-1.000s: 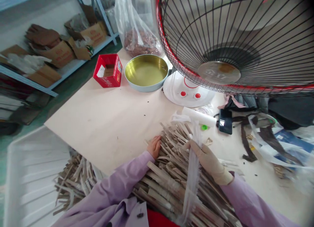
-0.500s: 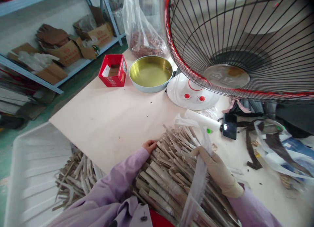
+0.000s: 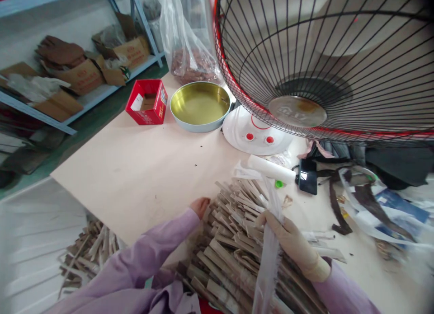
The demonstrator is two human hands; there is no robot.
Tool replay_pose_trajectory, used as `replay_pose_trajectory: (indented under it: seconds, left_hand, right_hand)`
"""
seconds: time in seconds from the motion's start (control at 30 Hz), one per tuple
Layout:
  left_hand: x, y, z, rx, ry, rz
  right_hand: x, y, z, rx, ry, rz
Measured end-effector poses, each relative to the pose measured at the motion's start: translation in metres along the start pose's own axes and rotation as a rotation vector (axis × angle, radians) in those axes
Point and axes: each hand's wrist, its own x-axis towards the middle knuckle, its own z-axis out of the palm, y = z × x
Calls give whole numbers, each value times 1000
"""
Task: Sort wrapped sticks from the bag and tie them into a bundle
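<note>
A thick pile of flat greyish-brown strips (image 3: 233, 241) lies in front of me at the table's near edge. A translucent white plastic band (image 3: 267, 260) crosses over it lengthwise. My right hand (image 3: 293, 241), in a beige glove, lies on the pile's right side, its thumb and fingers closed on the band. Bare and with fingers curled, my left hand (image 3: 200, 207) is at the pile's far left edge; whatever its fingertips pinch is hidden. A few pale strips (image 3: 327, 250) stick out past my right wrist.
A fan (image 3: 298, 110) overhangs the table's right side, its white base (image 3: 257, 140) beside a round gold-lined tin (image 3: 200, 110) and a red box (image 3: 147, 101). Further right are a white roll (image 3: 271, 168), a phone (image 3: 308, 180) and plastic bags. A white crate (image 3: 30, 241) with strips stands at lower left.
The whole scene has shifted left and slightly down as my head turned. Both hands keep about the same places at the pile, the right one still on the plastic band.
</note>
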Motion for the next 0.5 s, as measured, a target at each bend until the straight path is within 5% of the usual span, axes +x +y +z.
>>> replay_pose_trajectory:
  seconds: [0.1,0.2,0.37,0.5]
  left_hand:
    - [55,24,-7,15,110,25]
    - [86,46,23,15,54,46]
    - [66,54,73,54,-106,114]
    - [63,58,63,92,-157,150]
  right_hand:
    - [-1,1,-3,-12,2,-21]
    - [-3,-1,-6,23,3,-17]
    - [-8,-2,-8,109,78,-5]
    - [-9,0,-11,146,76,-58]
